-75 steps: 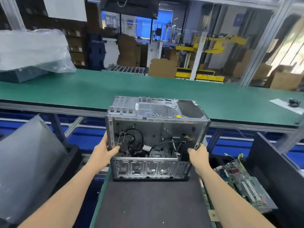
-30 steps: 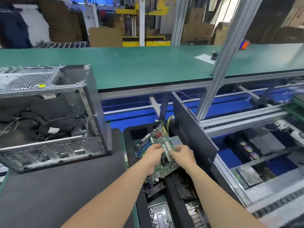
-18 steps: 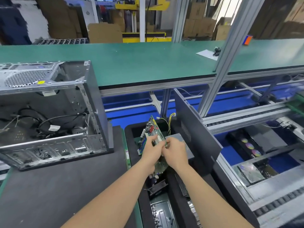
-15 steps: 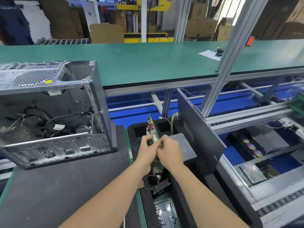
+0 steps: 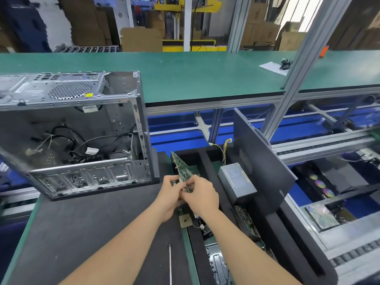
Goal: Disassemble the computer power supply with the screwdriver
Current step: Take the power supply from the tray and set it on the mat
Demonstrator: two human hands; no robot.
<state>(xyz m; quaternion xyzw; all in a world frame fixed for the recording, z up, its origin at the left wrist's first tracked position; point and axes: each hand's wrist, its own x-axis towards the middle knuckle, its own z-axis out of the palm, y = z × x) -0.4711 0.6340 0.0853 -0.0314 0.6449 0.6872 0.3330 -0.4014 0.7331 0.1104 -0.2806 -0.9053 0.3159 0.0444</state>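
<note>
Both hands meet over the black foam tray (image 5: pixel 202 156), right of centre. The left hand (image 5: pixel 171 192) and right hand (image 5: pixel 202 195) each pinch the near end of a green circuit board (image 5: pixel 182 165), fingers curled on it. The board stands on edge, its far corner tilted up and away.

The power supply (image 5: pixel 236 182), a grey metal box, lies in the tray compartment just right of the hands, untouched. Yellow-and-black wires (image 5: pixel 225 149) show at its far end. A black side panel (image 5: pixel 261 161) leans just right of it.

An open computer case (image 5: pixel 82 128) stands to the left on the dark mat (image 5: pixel 82 223), with loose cables inside. A thin metal rod (image 5: pixel 170 264) lies at the mat's near edge; I cannot tell what it is. A green tabletop (image 5: pixel 195 75) runs across the far side.
</note>
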